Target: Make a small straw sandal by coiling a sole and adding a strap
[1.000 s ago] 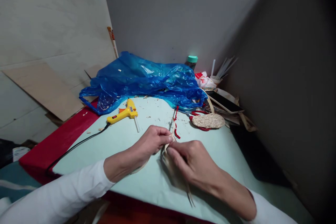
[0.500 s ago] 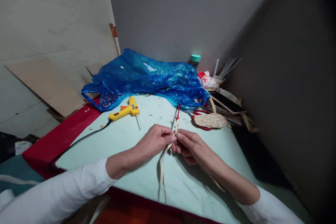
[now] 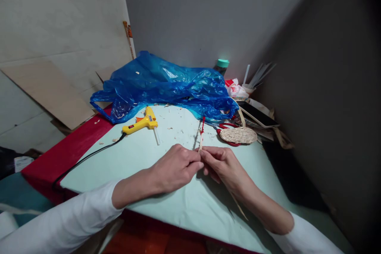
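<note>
Head view: at the left of the frame you have a tan board leaning against the pale wall, with a red cloth showing along the table's edge below it. Right of that, a black cord runs up to a yellow glue gun, which lies left of centre with a clear stick poking out. Behind it, a crumpled blue bag spreads across the middle.

Your left hand is just below centre, its fingers curled and close to your right fingertips; whether they are clamped on a strand cannot be told. The pale strip stands just right of centre, its far end tied with red yarn. Your right hand pinches its near end between thumb and fingers, and a thin strand trails out under your wrist.

Farther right, a woven oval lies over red-handled scissors, near a dark-screened tablet. A black mat fills the lower right.
</note>
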Demonstrator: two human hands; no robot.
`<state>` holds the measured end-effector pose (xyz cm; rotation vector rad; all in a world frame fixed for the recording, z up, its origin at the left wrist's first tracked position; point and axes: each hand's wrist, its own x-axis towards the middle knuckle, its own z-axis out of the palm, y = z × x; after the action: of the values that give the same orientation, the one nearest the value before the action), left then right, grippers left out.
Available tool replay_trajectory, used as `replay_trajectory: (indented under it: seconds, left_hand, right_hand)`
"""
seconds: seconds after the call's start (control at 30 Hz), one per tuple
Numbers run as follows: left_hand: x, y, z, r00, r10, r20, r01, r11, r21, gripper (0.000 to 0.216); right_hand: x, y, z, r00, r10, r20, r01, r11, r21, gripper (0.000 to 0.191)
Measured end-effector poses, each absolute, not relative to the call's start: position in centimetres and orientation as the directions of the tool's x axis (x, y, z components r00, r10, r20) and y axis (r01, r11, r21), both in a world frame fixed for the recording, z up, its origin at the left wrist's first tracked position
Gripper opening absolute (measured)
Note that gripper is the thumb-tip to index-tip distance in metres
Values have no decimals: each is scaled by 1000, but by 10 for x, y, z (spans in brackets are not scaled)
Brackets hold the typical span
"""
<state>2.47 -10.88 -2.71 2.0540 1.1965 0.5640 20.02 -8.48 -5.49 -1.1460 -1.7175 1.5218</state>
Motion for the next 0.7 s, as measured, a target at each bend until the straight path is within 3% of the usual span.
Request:
replay_trajectory:
  seconds: [0.2,0.3,0.37,0.43,0.5,0.53,0.6,0.7]
  left_hand:
    - [28,-110,-33,607,792,70,628,-532,567,29]
    - [28,-112,-29,643,764,58,566,-525,636,37]
    - [26,-111,-27,567,818,95,509,-438,741,45]
    - [23,-108,-28,339,928,154,470,-308,827,47]
    - [20,-101,-32,111,979,174,409,-204,889,38]
    - [19,-98,-35,87,985,149,350,-170,921,30]
    - [18,-92,-42,243,969,33,142,-69,987,20]
    - [20,-89,-47,473,876,-97,-41,131,990,28]
  right_hand:
    - [199,-84,-57,-522,830,-199,47,-205,-978,38]
    - [199,-82,-58,-516,832,-203,33,-217,-976,38]
    - [200,-82,-55,-507,835,-216,65,-213,-975,37]
    - [200,-83,-52,-508,830,-231,78,-223,-972,36]
    - [199,-84,-48,-528,817,-231,36,-251,-967,32]
    - [199,-84,-47,-546,808,-220,-1,-263,-965,31]
    - [198,-85,-45,-579,793,-190,-67,-279,-958,30]
    - [199,-85,-45,-583,792,-180,-75,-273,-959,32]
